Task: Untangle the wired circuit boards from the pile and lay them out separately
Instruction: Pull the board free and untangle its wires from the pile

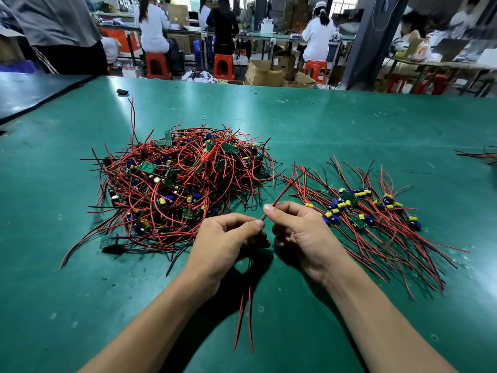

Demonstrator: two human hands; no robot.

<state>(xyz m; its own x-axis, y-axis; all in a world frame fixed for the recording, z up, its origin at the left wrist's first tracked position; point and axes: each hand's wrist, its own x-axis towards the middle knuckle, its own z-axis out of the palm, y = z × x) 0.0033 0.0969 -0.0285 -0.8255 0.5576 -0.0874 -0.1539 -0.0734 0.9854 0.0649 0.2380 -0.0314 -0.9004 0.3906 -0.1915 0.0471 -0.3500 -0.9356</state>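
A tangled pile of small green circuit boards with red and black wires [180,181] lies left of centre on the green table [336,125]. To the right, several separated boards [365,208] lie spread in a row with their wires fanned out. My left hand [228,240] grips one wired board, mostly hidden in the palm; its red wires [248,316] hang down toward me. My right hand [298,230] pinches another red wire [279,196] of that board, which points up and away to the right.
A small black object [122,91] lies far back on the left. More red and black wires [481,154] stick in from the right edge. Beyond the table, people sit on orange stools [158,65] at benches, with cardboard boxes [265,74] on the floor.
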